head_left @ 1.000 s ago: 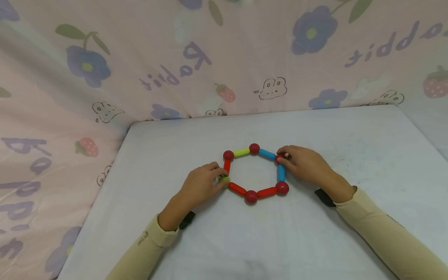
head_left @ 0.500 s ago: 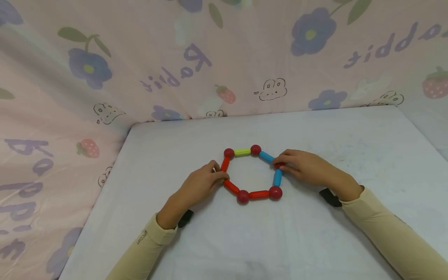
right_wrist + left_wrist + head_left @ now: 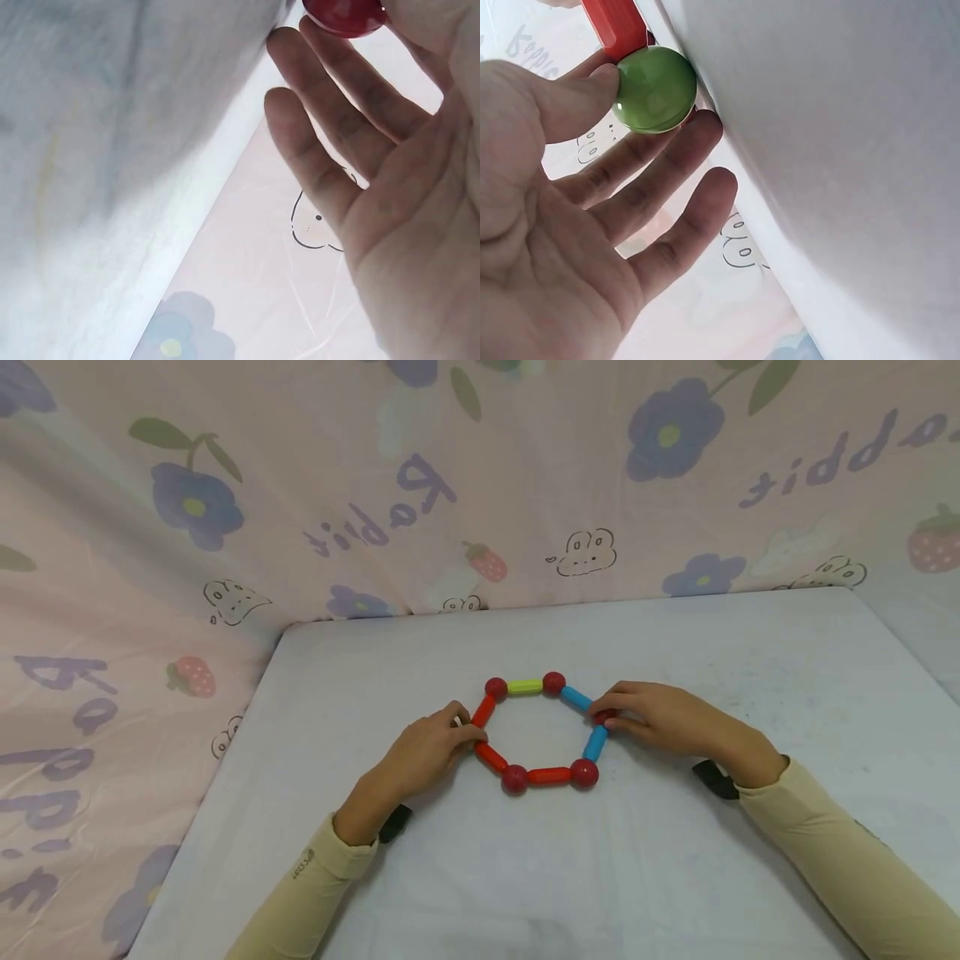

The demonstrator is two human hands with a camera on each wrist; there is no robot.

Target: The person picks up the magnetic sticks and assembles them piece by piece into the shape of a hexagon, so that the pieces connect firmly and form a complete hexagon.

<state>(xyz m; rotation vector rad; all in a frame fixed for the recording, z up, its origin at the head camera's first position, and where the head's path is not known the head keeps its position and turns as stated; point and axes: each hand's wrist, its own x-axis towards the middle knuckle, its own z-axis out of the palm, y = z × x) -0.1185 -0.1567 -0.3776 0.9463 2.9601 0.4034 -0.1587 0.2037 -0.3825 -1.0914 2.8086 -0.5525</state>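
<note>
A six-sided ring of coloured rods and balls lies on the white table. My left hand (image 3: 426,750) pinches the green ball (image 3: 656,90) at the ring's left corner, between thumb and fingers; in the head view that ball is hidden. Red rods (image 3: 491,757) run from this corner and along the near side. On the opposite corner, my right hand (image 3: 660,718) pinches a red ball (image 3: 345,15), with blue rods (image 3: 596,744) on either side of it. A yellow-green rod (image 3: 525,687) joins two red balls at the far side. Two more red balls (image 3: 515,779) mark the near corners.
The white-covered table (image 3: 480,877) stretches around the ring. Behind it and at the left hangs a pink curtain (image 3: 300,485) printed with flowers, strawberries and rabbits. A dark strap piece (image 3: 716,779) shows under the right wrist.
The ring has turned slightly clockwise and its outline has evened out; the near balls have moved left. The green ball has gone out of sight behind the left fingers. Both hands keep their pinch.
</note>
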